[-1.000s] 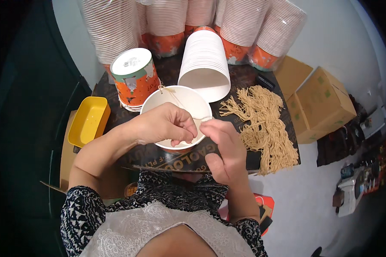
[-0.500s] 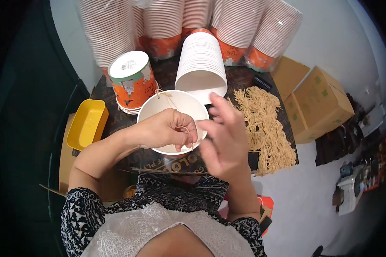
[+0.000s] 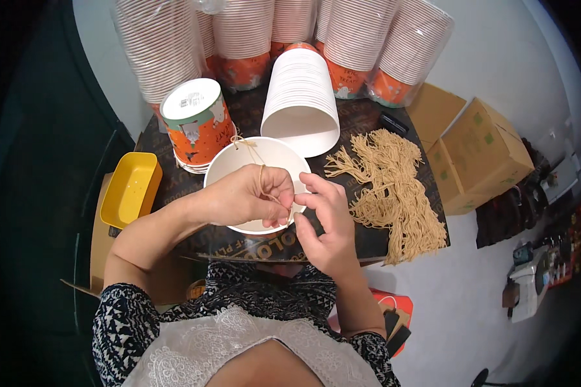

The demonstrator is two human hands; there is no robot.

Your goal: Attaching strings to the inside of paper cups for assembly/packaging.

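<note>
A white paper bucket (image 3: 223, 169) stands before me with its mouth up. A tan cord (image 3: 262, 174) is tied through its far rim and runs to my left hand (image 3: 252, 197), which is closed on the cord over the bucket's mouth. My right hand (image 3: 329, 226) is just beside it at the bucket's right rim, thumb and fingers parted, fingertips close to the cord's short end. Whether they touch it I cannot tell. A bundle of tan cords (image 3: 394, 187) lies right of my right hand.
Behind the bucket lies a nested stack of white buckets (image 3: 300, 97). Printed orange buckets (image 3: 200, 135) stand upside down at left, near a yellow tray (image 3: 130, 187). Wrapped bucket stacks (image 3: 361, 32) line the back. A black object (image 3: 394, 124) and a cardboard box (image 3: 484, 148) are at right.
My right hand has come down and left from above the bundle's edge to beside my left hand. The left hand still grips the cord, which now loops up over its fingers.
</note>
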